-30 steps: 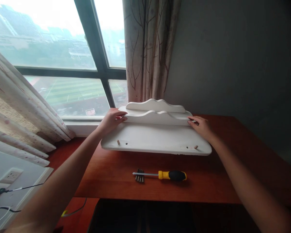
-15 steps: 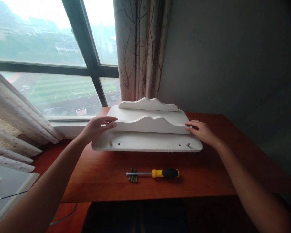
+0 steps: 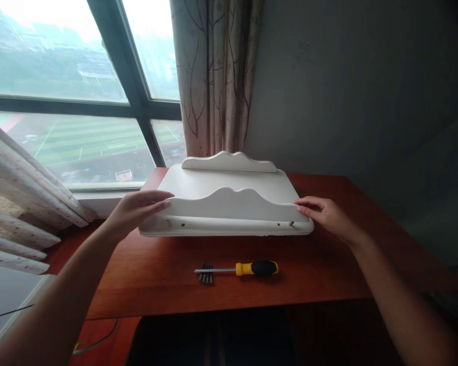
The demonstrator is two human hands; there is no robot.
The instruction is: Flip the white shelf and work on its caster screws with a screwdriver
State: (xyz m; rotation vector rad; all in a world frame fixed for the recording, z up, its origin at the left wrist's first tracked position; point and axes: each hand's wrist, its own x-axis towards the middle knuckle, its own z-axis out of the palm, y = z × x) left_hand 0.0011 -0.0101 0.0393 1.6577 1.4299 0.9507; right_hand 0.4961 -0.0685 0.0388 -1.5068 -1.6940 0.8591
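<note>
A white wavy-topped panel (image 3: pixel 232 206) is held at its two ends, my left hand (image 3: pixel 137 208) pinching the left end and my right hand (image 3: pixel 322 213) the right. It stands upright just above and behind the near edge of a white board (image 3: pixel 221 228) with rounded corners. Two wooden dowels, a left dowel (image 3: pixel 168 222) and a right dowel (image 3: pixel 291 223), stick up from that edge, each beside a dark hole. Along the board's far edge stands a similar wavy panel (image 3: pixel 229 163). Whether the held panel touches the board, I cannot tell.
On the brown table (image 3: pixel 145 284), a yellow and black screwdriver (image 3: pixel 257 268) lies in front of the board, its shaft across several bolts (image 3: pixel 206 278). A window (image 3: pixel 99 137) and curtains (image 3: pixel 217 76) are behind and left; a grey wall (image 3: pixel 347 91) is at the right.
Both hands have brought the held panel nearer and lower, toward the dowels at the board's near edge. The whole view has shifted slightly.
</note>
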